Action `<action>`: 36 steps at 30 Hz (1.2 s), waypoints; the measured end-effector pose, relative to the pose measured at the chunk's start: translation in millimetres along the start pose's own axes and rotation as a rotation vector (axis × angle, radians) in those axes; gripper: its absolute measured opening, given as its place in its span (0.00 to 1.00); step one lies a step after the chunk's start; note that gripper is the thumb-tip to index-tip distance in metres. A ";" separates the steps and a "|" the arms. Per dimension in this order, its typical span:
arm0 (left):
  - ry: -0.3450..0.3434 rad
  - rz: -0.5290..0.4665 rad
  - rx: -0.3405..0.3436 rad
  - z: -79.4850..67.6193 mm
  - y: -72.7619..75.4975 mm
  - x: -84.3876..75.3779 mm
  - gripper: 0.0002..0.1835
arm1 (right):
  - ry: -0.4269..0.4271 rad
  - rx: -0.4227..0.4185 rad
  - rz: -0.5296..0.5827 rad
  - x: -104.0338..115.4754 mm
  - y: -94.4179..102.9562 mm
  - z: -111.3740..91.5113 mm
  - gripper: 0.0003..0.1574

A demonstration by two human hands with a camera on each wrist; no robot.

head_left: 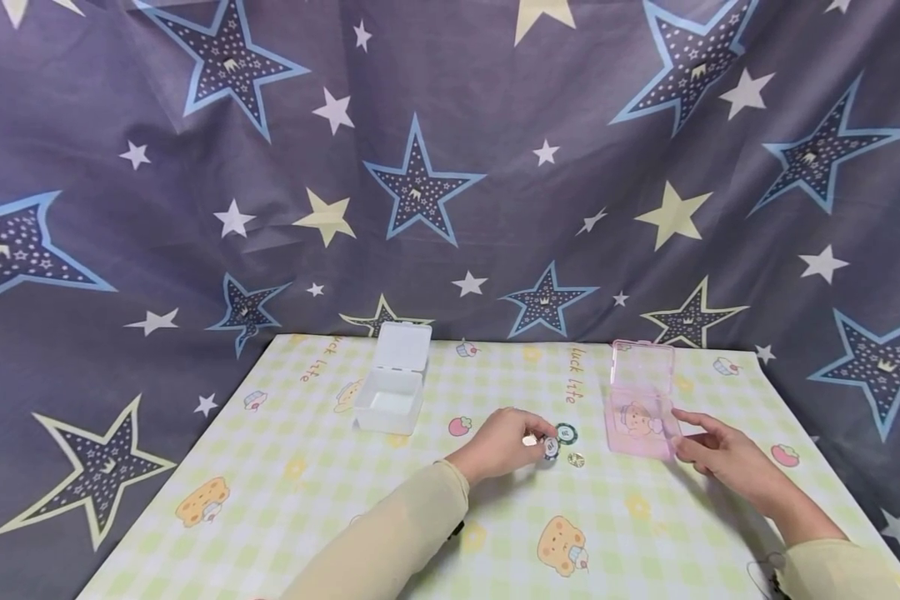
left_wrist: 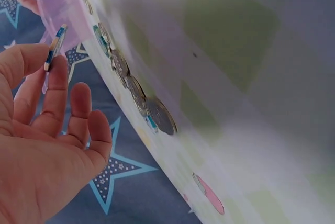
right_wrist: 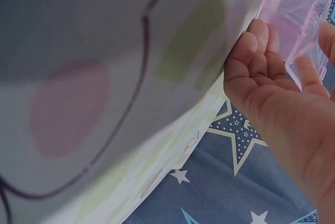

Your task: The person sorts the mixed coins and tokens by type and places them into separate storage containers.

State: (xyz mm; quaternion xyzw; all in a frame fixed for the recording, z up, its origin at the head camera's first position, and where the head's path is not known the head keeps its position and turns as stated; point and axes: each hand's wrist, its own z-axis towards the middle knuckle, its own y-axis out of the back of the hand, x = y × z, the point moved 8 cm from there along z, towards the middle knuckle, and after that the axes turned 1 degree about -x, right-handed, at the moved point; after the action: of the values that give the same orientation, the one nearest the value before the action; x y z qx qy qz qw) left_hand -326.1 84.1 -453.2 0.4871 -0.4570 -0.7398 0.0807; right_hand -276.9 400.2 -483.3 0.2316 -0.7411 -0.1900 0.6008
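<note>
Between thumb and forefinger of my left hand (head_left: 504, 443) is a blue-and-white poker chip (head_left: 551, 448), held on edge in the left wrist view (left_wrist: 55, 47). Close by on the table lie a green-rimmed chip (head_left: 567, 433) and a patterned coin (head_left: 576, 459). The left wrist view shows a row of several overlapping coins (left_wrist: 159, 116) beside that hand. My right hand (head_left: 727, 457) grips the right side of a see-through pink box (head_left: 633, 446), whose lid stands raised at the back. Its other fingers are curled low, close to the tablecloth.
A white box (head_left: 390, 414) with its lid raised stands left of centre. The tablecloth (head_left: 330, 517) is green-checked with printed cartoons. Behind the table's far edge hangs a dark curtain (head_left: 495, 225) with stars.
</note>
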 end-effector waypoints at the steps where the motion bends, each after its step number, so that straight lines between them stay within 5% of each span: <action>1: 0.008 -0.013 -0.002 1.2 -0.4 -0.9 0.12 | 0.000 0.001 0.000 0.1 -0.1 0.1 0.50; 24: 0.111 -0.362 -0.110 35.2 -0.3 -26.7 0.13 | 0.018 0.002 -0.004 -0.1 -0.9 -1.0 0.48; 36: 0.107 -0.398 -0.133 48.8 -1.9 -43.3 0.14 | 0.040 0.005 -0.017 0.9 1.2 0.0 0.47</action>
State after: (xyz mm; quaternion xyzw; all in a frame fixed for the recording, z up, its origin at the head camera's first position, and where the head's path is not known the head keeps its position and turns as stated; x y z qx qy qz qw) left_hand -342.0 138.9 -421.4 0.5999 -0.2970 -0.7428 -0.0110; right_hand -277.2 400.6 -481.9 0.2429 -0.7274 -0.1886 0.6134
